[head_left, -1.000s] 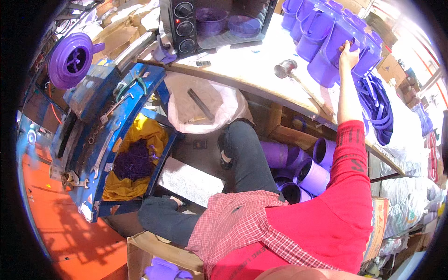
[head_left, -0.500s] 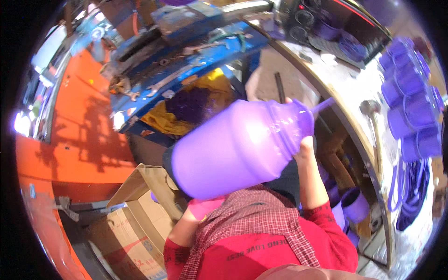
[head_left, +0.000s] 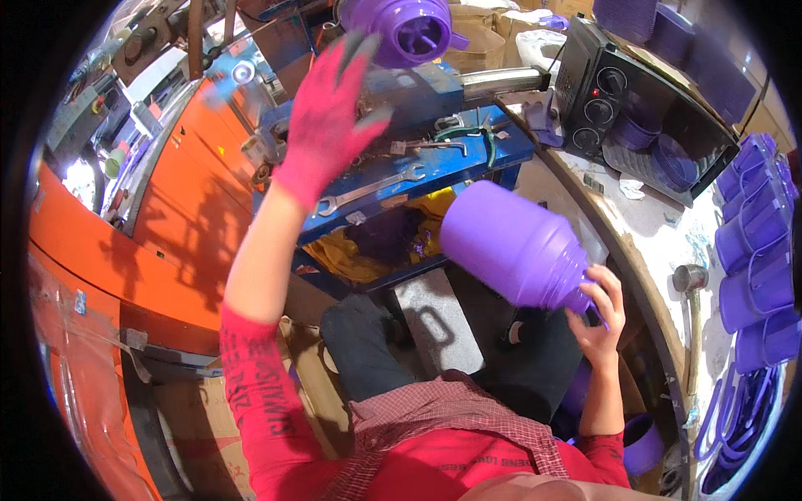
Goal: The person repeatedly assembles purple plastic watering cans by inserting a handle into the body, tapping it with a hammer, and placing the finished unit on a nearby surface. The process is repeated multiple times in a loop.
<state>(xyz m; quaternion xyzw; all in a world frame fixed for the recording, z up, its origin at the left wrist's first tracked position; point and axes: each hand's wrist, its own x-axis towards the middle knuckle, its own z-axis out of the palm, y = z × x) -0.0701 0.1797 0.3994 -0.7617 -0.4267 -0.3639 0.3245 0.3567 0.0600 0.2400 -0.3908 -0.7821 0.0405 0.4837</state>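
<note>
My right hand (head_left: 601, 313), bare, grips a purple plastic jug (head_left: 514, 242) by its ridged neck. The jug is tilted, its wide closed-looking end up and to the left, above my knees. My left hand (head_left: 330, 117), in a pink-red glove with grey on the fingers, is raised at the far left with its fingers spread. Nothing shows in it. Just beyond its fingertips is a second purple plastic piece (head_left: 401, 29), with a round opening facing me and a small side tab. Whether the glove touches that piece I cannot tell.
A blue metal bench (head_left: 376, 196) holds an open-end wrench (head_left: 372, 190) and other tools. An orange panel (head_left: 167, 225) stands at left. On the right table are a black toaster oven (head_left: 635, 117), a hammer (head_left: 692, 317) and stacked purple containers (head_left: 756, 250). Cardboard (head_left: 196, 417) lies lower left.
The jug has moved forward and turned, its wide end swinging upward. My left hand has left its underside and risen to the far left. My right hand still grips the neck.
</note>
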